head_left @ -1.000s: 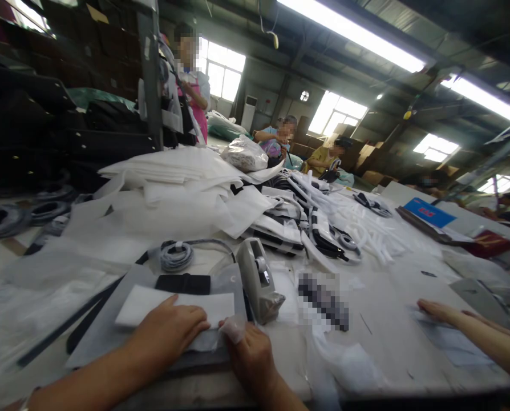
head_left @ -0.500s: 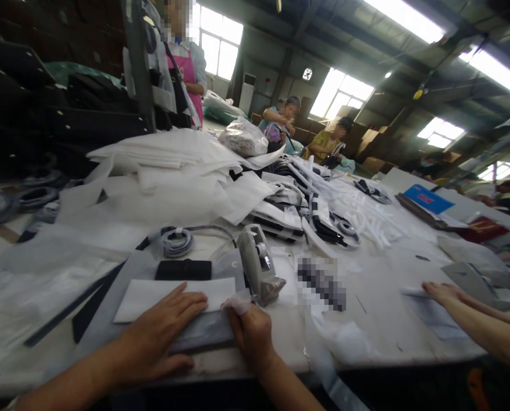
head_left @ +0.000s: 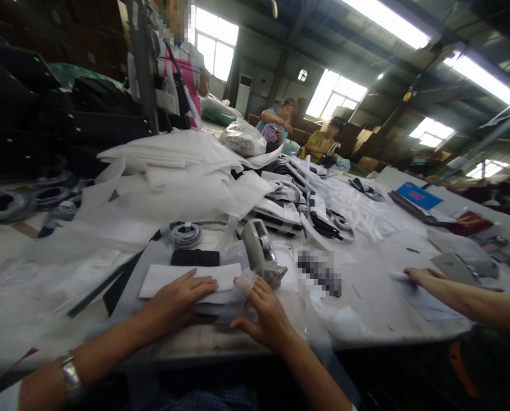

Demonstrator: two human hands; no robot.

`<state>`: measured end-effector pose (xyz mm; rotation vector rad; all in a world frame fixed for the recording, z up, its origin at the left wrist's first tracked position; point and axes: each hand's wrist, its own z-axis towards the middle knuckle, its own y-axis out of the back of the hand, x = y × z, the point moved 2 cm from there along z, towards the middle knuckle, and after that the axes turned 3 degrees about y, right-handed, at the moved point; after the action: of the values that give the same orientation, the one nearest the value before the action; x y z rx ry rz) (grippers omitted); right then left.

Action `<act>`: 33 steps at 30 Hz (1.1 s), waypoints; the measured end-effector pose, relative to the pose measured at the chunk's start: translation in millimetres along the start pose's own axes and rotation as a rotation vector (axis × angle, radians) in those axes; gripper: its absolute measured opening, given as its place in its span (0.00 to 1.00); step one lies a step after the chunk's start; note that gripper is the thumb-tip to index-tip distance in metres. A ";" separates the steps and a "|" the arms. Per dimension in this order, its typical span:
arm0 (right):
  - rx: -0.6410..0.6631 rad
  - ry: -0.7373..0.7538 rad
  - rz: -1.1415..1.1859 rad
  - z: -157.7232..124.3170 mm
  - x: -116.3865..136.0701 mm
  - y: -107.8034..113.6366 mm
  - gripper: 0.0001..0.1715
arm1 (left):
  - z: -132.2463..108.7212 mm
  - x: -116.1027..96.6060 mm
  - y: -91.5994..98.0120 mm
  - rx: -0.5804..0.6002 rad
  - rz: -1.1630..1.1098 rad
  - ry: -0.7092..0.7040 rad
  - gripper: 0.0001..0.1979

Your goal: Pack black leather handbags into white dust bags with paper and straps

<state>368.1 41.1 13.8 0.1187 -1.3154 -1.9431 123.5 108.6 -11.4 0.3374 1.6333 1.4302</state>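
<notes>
My left hand (head_left: 173, 302) lies flat with fingers stretched over a white padding sheet (head_left: 161, 278). The sheet rests on a flat item wrapped in translucent film (head_left: 130, 294); what is inside is mostly hidden. My right hand (head_left: 268, 317) is at the right end of this item, fingers extended on loose clear film (head_left: 245, 282) and thumb spread apart. Just beyond the sheet sits a black rolled piece (head_left: 195, 258), with a coiled grey cord (head_left: 186, 234) behind it. A grey tape dispenser (head_left: 261, 251) stands close beyond my right hand.
White sheets (head_left: 173, 154) are heaped at the back, beside piled black-and-white straps (head_left: 280, 208). A co-worker's hand (head_left: 421, 277) presses a pale sheet (head_left: 426, 299) on the right. Grey coils (head_left: 7, 204) lie left. A blue box (head_left: 420, 195) stands back right. Other people work behind.
My right hand has gone from gripping the film edge to fingers laid out on it. My left hand stays on the white sheet. The view has shifted slightly.
</notes>
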 end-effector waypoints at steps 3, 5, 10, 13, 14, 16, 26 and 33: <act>0.100 -0.013 -0.097 -8.1 -1.5 -2.6 0.43 | -0.2 -0.4 2.1 -0.005 0.012 -0.007 0.34; 0.141 -0.025 -0.149 -9.9 -5.4 -8.1 0.40 | -1.3 -0.4 4.1 -0.008 0.019 -0.019 0.37; 0.136 -0.070 -0.201 -0.9 -10.0 -13.7 0.29 | -4.5 -0.9 6.2 -0.019 0.035 -0.082 0.33; 0.118 -0.117 -0.226 3.5 -3.2 -11.0 0.24 | -3.7 -0.5 2.3 -0.043 0.055 -0.105 0.29; 0.111 -0.127 -0.234 4.4 0.0 -10.2 0.24 | -3.3 -0.1 0.2 -0.053 0.063 -0.110 0.29; 0.101 -0.100 -0.244 7.0 6.1 -10.5 0.24 | -3.1 1.0 -4.0 -0.076 0.078 -0.118 0.30; 0.041 0.104 -0.188 20.6 0.3 -44.9 0.30 | -5.0 -5.0 3.8 -0.068 0.193 -0.132 0.37; 0.028 0.069 -0.137 17.0 1.1 -40.1 0.25 | -76.4 29.9 49.9 -0.056 0.392 0.056 0.50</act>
<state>337.7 59.9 -11.0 0.2937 -1.3193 -2.0165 31.7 95.1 13.3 0.6155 1.6281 1.7855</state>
